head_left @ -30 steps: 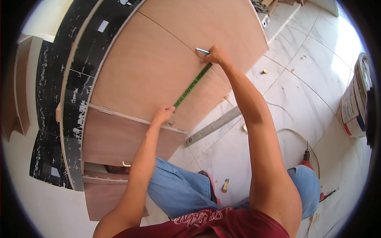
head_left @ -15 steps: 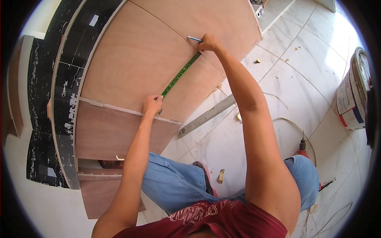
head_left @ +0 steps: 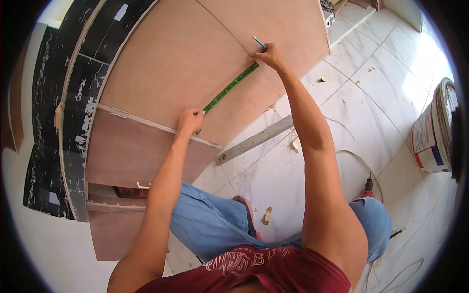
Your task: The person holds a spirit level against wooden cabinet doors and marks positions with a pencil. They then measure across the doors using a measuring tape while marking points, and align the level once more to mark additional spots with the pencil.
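My left hand (head_left: 190, 122) is closed around the near end of a green tape measure (head_left: 229, 89), close to the hinged edge of a cabinet's wooden panel (head_left: 161, 63). The blade runs slantwise across the panel, and its far end lies at a thin seam (head_left: 224, 28). Just beyond that end, my right hand (head_left: 270, 55) grips a light-blue pencil (head_left: 260, 43) with its white end pointing up and away. Its fingers are near the blade's tip; whether they touch it I cannot tell.
A long metal level (head_left: 254, 140) lies on the tiled floor beside the panel. To the right are a drill (head_left: 368, 187), a cable (head_left: 359, 155) and a paint bucket (head_left: 430, 129). A black marbled countertop edge (head_left: 80, 97) runs along the left.
The view has shifted slightly. My right hand has drawn back a little from the blade's far end, and the pencil has tilted more upright. My left hand keeps its grip on the tape measure.
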`<state>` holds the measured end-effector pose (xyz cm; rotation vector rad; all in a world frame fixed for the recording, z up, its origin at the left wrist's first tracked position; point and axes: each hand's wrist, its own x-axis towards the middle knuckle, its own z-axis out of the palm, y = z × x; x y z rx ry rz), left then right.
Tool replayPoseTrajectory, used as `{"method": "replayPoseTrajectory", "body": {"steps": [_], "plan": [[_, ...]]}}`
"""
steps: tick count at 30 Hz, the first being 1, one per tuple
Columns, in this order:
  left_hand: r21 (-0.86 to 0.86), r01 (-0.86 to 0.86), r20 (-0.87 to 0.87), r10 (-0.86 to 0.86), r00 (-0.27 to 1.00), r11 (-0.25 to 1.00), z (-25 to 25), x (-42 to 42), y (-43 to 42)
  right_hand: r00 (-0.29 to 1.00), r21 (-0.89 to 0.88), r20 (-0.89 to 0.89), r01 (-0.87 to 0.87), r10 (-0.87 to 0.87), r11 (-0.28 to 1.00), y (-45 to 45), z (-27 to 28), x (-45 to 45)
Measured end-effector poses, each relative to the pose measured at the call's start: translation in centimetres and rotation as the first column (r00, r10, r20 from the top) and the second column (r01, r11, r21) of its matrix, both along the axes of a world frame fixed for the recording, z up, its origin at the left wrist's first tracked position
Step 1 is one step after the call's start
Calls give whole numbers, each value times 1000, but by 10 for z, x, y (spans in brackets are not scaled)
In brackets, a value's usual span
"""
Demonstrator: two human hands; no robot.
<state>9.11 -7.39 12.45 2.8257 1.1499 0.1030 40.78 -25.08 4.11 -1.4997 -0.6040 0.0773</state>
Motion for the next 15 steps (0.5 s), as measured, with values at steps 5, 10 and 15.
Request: {"method": "replayPoseTrajectory", "body": {"steps": [5,10,15], "plan": [[6,26,-25,-26,999,1000,1,-2,7,997,-93,67,48,-42,995,-10,10,-15],[-83,19,-60,-24,998,996,4,-4,13,976,-95,180,139,-121,986,-12,19,-22],[-183,131,-108,-152,982,974,6,-14,28,932,-141,337,186,-129,972,-18,40,-29]]}}
